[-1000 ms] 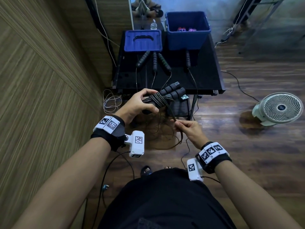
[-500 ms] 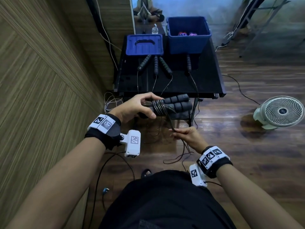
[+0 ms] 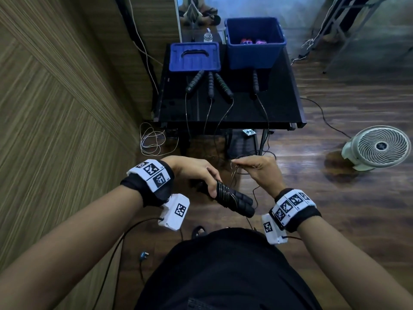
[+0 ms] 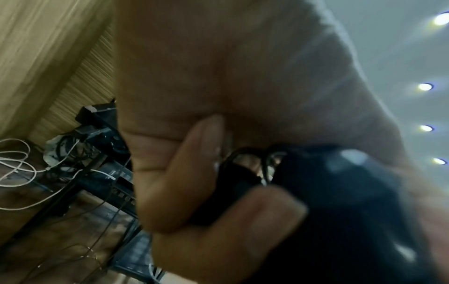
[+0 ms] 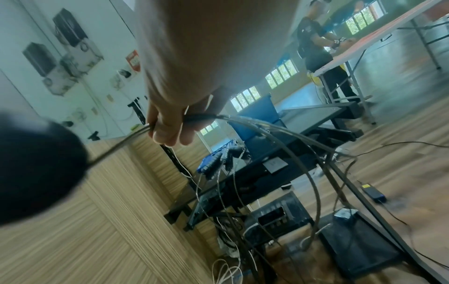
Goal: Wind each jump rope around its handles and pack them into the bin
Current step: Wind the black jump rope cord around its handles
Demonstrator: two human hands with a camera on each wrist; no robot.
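Left hand [image 3: 196, 173] grips the wound handles [image 3: 232, 199]; right hand [image 3: 260, 172] pinches what looks like the loose rope [image 5: 245, 120].

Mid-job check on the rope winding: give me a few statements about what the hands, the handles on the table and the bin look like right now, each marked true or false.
1. The left hand grips a pair of handles with cord coiled around them. True.
2. The right hand is empty. False: it pinches the loose cord.
3. Four handles lie on the black table. True.
4. The blue bin is covered by its lid. False: the bin is open, and the lid lies beside it on the table.
5. The bin is empty. False: small coloured items lie inside.
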